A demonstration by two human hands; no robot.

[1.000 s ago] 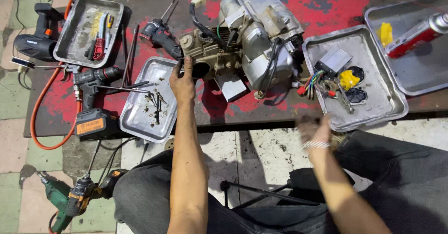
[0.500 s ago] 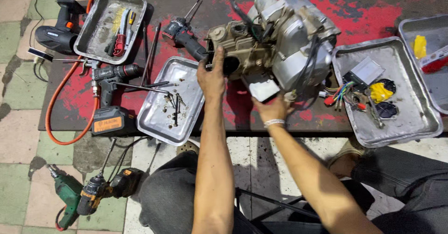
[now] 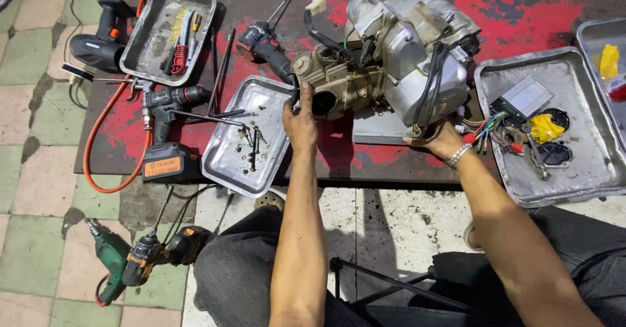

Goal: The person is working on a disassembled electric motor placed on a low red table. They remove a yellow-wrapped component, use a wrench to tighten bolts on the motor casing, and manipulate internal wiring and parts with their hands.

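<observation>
Your right hand (image 3: 438, 141) has come up from the table's near edge and now grips the engine's (image 3: 391, 59) lower right side (fingers tucked under, so closure's hard to tell). Left hand (image 3: 301, 117) sits curled on its left end, beside the screw tray (image 3: 225, 157). Engine lies mid-table between both hands.

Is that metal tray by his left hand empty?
No. The metal tray beside the left hand holds scattered bolts and small screws.
</observation>
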